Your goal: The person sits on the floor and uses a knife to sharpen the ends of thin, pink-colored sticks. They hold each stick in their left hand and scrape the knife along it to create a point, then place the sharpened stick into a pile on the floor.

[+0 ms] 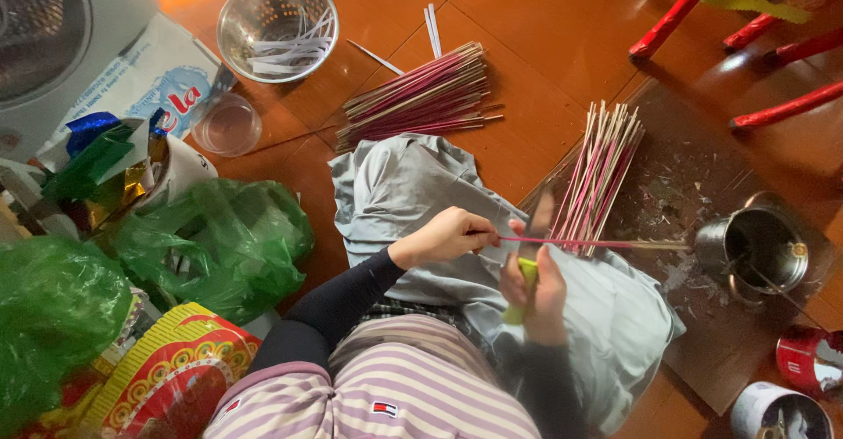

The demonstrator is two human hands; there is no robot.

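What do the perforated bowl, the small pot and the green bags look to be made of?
Perforated bowl: probably steel, shiny grey with punched holes.
Small pot: metal too, dull silver with bright glints.
Green bags: thin plastic film, translucent, crinkled and glossy.

Left hand: my left hand (pixel 443 237) pinched the pink end of a thin stick (pixel 588 244).
Right hand: my right hand (pixel 537 285) gripped a yellow-handled knife (pixel 529 255), blade against that stick.
Beyond my hands: a stick bundle (pixel 599 174) lay fanned out.
Under my hands: grey cloth (pixel 399 189).

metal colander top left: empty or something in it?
Not empty. The metal colander sits upright on the floor with several white paper strips lying inside, some leaning over its rim.
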